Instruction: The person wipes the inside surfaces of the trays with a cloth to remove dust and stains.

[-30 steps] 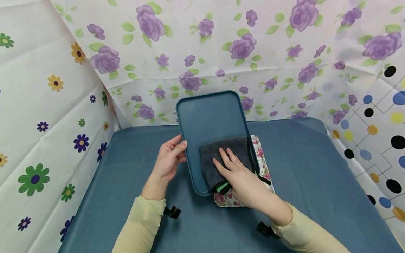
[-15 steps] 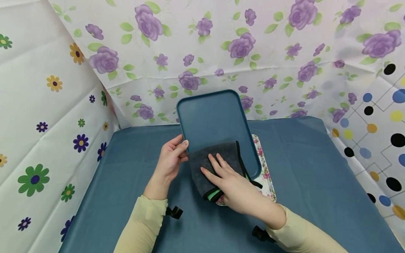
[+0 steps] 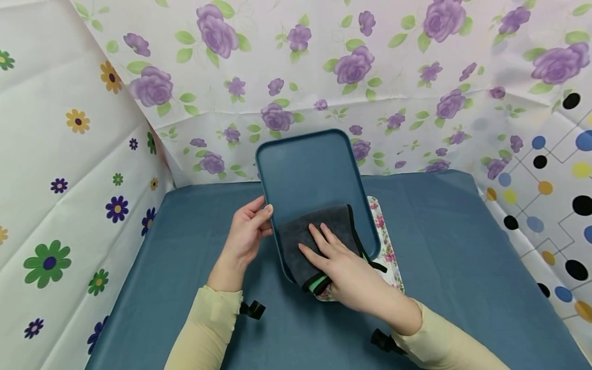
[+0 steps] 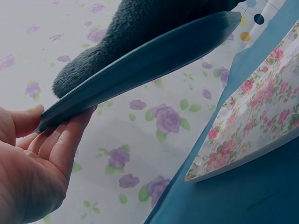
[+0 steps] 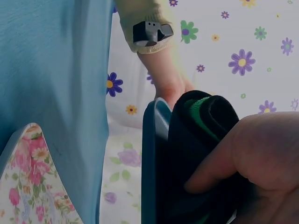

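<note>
My left hand (image 3: pixel 246 232) holds a blue rectangular tray (image 3: pixel 306 172) by its left rim, thumb over the edge and fingers behind, as the left wrist view shows. The tray is tilted up off the table. A folded dark grey cloth (image 3: pixel 292 241) with black edging and a green inner side lies against the tray's lower part. My right hand (image 3: pixel 353 275) presses it there with spread, straight fingers. In the right wrist view the thumb (image 5: pixel 212 170) lies against the cloth, and the other fingers are hidden. Below the blue tray, a floral tray (image 3: pixel 390 264) is partly covered.
A blue cloth (image 3: pixel 435 231) covers the table. Floral sheets (image 3: pixel 277 67) hang behind it, with a flower-patterned sheet (image 3: pixel 69 169) on the left and a dotted one (image 3: pixel 550 205) on the right. Black wrist cameras (image 3: pixel 252 310) stick out from both sleeves.
My right hand has slid the cloth down and left past the tray's lower left edge, then slightly back to the right and up. The left hand keeps its hold with little movement.
</note>
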`<control>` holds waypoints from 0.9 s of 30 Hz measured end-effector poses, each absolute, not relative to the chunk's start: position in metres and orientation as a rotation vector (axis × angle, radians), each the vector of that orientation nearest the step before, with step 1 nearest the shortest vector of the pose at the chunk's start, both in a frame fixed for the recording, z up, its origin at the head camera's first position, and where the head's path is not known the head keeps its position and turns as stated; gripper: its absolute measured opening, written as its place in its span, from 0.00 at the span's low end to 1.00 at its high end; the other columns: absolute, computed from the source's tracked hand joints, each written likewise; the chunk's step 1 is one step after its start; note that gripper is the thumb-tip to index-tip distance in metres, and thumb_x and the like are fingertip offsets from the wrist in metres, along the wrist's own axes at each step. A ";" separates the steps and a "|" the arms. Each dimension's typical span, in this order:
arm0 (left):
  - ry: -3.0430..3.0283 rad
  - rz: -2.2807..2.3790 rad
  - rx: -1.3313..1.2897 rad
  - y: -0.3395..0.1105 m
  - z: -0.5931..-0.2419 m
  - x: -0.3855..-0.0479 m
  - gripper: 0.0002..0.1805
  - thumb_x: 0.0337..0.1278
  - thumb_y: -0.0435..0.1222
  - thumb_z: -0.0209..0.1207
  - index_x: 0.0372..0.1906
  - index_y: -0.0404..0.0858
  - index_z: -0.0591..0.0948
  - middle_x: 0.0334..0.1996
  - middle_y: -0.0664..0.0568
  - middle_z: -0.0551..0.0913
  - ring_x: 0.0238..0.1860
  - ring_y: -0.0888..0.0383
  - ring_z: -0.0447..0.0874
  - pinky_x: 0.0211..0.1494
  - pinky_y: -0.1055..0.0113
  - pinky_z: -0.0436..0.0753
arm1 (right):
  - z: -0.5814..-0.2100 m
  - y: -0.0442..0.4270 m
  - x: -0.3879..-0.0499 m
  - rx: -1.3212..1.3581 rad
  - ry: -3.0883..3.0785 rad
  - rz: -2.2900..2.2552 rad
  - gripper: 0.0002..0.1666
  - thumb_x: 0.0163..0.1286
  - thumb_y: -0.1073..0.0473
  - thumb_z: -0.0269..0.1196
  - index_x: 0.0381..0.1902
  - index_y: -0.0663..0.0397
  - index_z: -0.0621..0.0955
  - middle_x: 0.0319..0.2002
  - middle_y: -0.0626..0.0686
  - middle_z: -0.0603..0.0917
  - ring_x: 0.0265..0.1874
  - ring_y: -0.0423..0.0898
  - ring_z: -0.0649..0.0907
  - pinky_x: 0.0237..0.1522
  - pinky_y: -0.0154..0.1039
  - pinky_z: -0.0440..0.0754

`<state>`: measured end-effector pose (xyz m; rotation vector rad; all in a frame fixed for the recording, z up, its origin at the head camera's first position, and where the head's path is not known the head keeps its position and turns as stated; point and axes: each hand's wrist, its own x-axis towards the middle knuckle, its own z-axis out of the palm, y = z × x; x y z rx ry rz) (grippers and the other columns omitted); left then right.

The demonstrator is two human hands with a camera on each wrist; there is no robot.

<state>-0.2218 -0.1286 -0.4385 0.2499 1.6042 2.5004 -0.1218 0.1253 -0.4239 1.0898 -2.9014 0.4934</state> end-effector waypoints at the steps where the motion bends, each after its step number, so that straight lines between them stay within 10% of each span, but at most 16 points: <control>1: 1.606 2.502 0.248 -0.129 -0.439 -0.222 0.25 0.82 0.27 0.53 0.76 0.24 0.70 0.33 0.55 0.92 0.31 0.61 0.92 0.36 0.66 0.90 | -0.424 0.126 -0.122 1.081 -2.902 0.492 0.59 0.58 0.81 0.68 0.85 0.47 0.65 0.87 0.59 0.46 0.85 0.62 0.46 0.52 0.44 0.85; 12: 1.606 2.518 0.263 -0.134 -0.440 -0.222 0.25 0.81 0.26 0.54 0.76 0.23 0.70 0.34 0.54 0.93 0.33 0.60 0.93 0.37 0.65 0.90 | -0.423 0.140 -0.127 0.993 -2.951 0.462 0.57 0.60 0.83 0.59 0.85 0.47 0.64 0.87 0.61 0.46 0.84 0.65 0.48 0.30 0.37 0.72; 27: 1.591 2.505 0.278 -0.134 -0.440 -0.222 0.26 0.81 0.27 0.55 0.77 0.23 0.69 0.37 0.52 0.93 0.36 0.58 0.94 0.40 0.64 0.91 | -0.421 0.145 -0.129 0.932 -2.946 0.445 0.52 0.65 0.84 0.57 0.84 0.49 0.66 0.86 0.63 0.49 0.84 0.65 0.50 0.49 0.47 0.81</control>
